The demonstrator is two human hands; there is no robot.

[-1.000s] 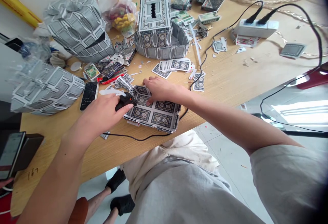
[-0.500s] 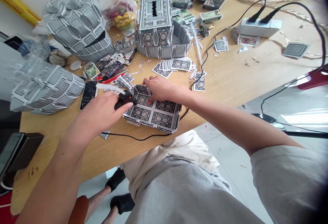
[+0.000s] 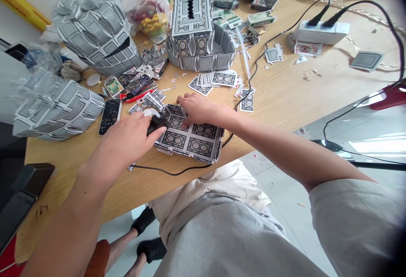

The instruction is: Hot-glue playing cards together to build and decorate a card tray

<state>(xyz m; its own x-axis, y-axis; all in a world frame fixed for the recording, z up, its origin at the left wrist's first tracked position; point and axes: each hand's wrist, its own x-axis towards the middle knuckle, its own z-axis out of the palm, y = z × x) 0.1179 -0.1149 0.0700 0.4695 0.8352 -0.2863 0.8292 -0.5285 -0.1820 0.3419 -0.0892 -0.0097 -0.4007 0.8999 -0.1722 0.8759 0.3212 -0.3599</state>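
My left hand (image 3: 127, 139) is closed around a black corded glue gun (image 3: 156, 123), its tip against the left edge of a flat panel made of playing cards (image 3: 190, 135). The panel lies near the front edge of the wooden table (image 3: 285, 95). My right hand (image 3: 198, 108) presses down on the panel's upper left part, fingers bent and spread flat on the cards. The gun's black cord (image 3: 171, 171) runs along the table in front of the panel.
Card-built shapes stand at the left (image 3: 95, 31) (image 3: 53, 110) and a card box (image 3: 193, 27) at the back. Loose cards (image 3: 218, 80), a phone (image 3: 110, 116), a red cutter (image 3: 138, 96), card packs (image 3: 258, 19) and a power strip (image 3: 320, 34) with cables lie around.
The left hand turned the glue gun so the white glue stick at its back no longer sticks out to the left. The right hand stayed pressed on the panel.
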